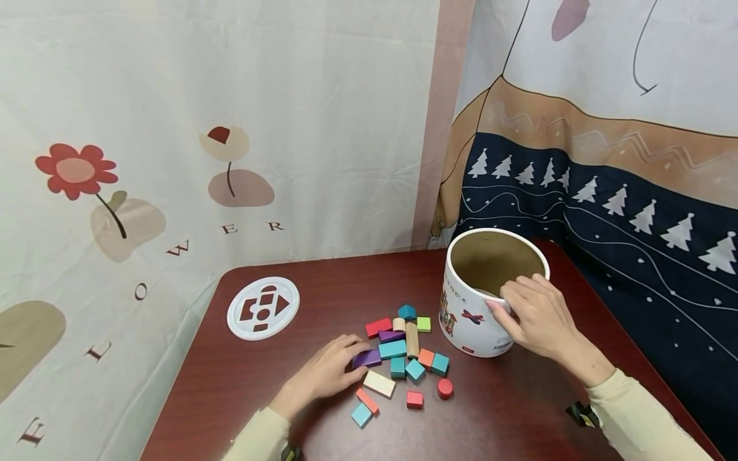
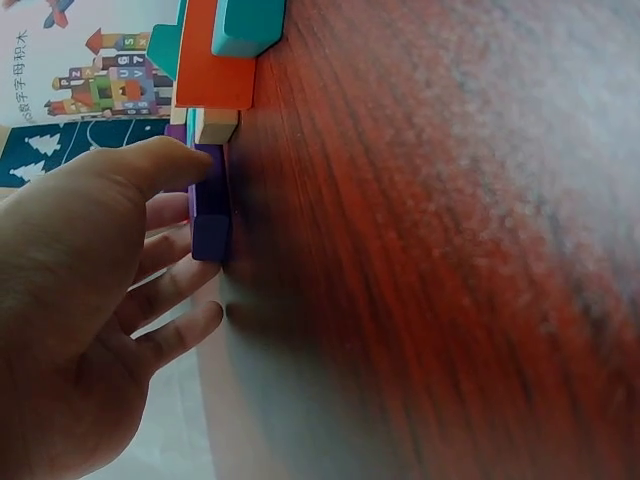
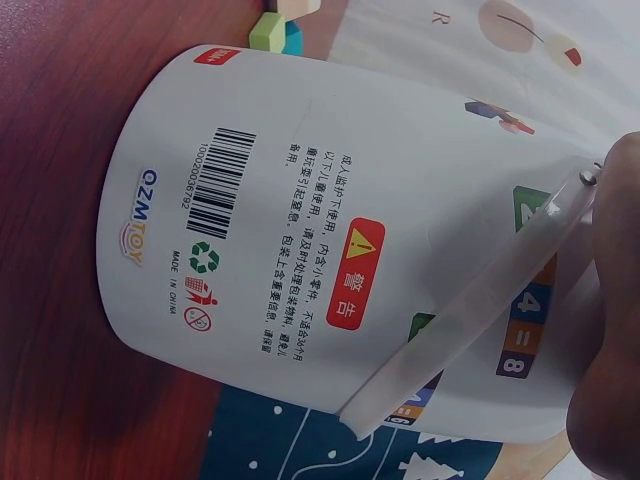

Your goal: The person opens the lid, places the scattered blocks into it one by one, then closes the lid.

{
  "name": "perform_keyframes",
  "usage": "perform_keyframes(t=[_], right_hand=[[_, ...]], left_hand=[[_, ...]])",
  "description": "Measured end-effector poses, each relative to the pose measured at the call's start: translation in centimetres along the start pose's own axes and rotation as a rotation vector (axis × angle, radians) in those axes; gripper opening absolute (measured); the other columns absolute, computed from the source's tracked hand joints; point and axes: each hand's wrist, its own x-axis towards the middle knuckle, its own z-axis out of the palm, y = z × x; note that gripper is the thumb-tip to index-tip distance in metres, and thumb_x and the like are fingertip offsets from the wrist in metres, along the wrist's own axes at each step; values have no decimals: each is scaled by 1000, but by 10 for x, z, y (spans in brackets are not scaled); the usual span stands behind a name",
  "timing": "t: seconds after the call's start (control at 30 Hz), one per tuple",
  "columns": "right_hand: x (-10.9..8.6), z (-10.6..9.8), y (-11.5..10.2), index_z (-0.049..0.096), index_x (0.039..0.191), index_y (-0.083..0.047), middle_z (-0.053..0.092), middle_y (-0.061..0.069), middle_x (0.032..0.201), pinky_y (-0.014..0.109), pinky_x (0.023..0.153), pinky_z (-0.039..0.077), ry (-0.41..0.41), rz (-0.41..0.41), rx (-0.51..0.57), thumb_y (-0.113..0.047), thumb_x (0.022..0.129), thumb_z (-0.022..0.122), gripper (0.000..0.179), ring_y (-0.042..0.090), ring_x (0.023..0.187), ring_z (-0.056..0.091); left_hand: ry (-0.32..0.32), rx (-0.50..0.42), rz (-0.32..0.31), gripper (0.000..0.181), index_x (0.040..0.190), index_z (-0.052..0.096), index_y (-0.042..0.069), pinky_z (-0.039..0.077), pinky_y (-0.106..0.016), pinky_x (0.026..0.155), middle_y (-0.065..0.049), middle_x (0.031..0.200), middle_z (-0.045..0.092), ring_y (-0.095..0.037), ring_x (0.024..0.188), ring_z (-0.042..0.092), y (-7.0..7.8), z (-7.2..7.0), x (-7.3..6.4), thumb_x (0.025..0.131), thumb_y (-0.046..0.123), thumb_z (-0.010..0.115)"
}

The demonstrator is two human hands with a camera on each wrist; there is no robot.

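Note:
My left hand [image 1: 328, 368] pinches a purple block [image 1: 366, 358] lying at the left side of the pile; in the left wrist view the thumb is on its near face and the fingers are behind it. With my right hand [image 1: 539, 314] I grip the rim of a white toy-block bucket [image 1: 478, 326], thumb outside and fingers over the edge. The bucket stands upright and its inside shows no blocks. A translucent handle strap [image 3: 470, 310] runs across its printed side. Beside my left fingers lie a teal block [image 1: 393, 349] and a cream block [image 1: 379, 384].
Between my hands, loose blocks spread over the dark red table [image 1: 196, 397], among them a red cylinder [image 1: 444, 388], a tan block [image 1: 412, 339] and an orange block [image 1: 367, 401]. A white lid [image 1: 288, 298] with shaped holes lies at the back left. Printed curtains [image 1: 323, 128] hang behind.

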Motion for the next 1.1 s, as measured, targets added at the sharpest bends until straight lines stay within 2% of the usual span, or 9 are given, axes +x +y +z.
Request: perform_keyframes(t=[0.3, 0.63, 0.9, 1.1], right_hand=[[1, -1, -1, 55, 77, -14, 47, 0, 66, 33, 67, 31, -14, 3, -4, -54, 117, 42, 58, 13, 69, 39], [1, -1, -1, 55, 78, -14, 47, 0, 66, 33, 67, 32, -17, 7, -6, -55, 117, 42, 59, 12, 69, 39], [0, -1, -2, 56, 78, -14, 48, 0, 67, 33, 67, 32, -20, 11, -4, -56, 117, 42, 59, 13, 69, 40], [0, -1, -1, 55, 78, -14, 47, 0, 67, 33, 67, 32, -24, 15, -10, -56, 117, 41, 60, 13, 69, 39]], left_hand=[[-2, 10, -12, 35, 134, 79, 11, 61, -48, 106, -4, 128, 76, -21, 117, 71, -1, 2, 1, 101, 21, 82], [3, 18, -17, 36, 132, 80, 14, 60, -45, 101, -1, 121, 75, -18, 110, 68, -1, 1, 1, 97, 22, 84], [46, 79, 3, 36, 127, 81, 16, 57, -40, 93, 2, 116, 76, -15, 105, 67, -3, 2, 0, 93, 23, 86], [83, 92, -13, 34, 124, 79, 17, 55, -39, 89, 3, 116, 76, -16, 104, 67, -3, -7, -1, 91, 22, 86]])
